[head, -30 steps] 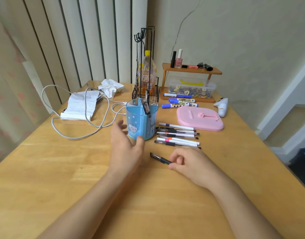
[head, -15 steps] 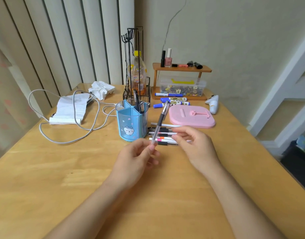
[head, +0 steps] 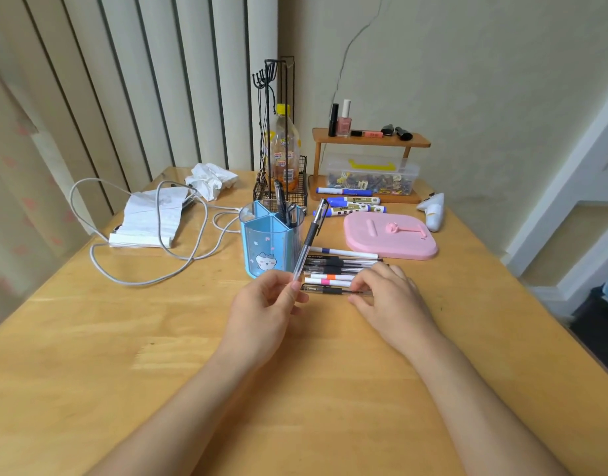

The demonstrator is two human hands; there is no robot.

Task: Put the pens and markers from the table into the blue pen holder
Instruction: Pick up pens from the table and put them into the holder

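The blue pen holder [head: 271,239] stands on the table [head: 192,338] with at least two pens already inside. The left hand [head: 265,304] pinches one black pen [head: 309,239] by its lower end, tilted toward the holder. The right hand [head: 386,290], fingers loosely curled, rests on the row of pens [head: 333,269] beside the holder; these and three blue markers [head: 350,202] behind remain.
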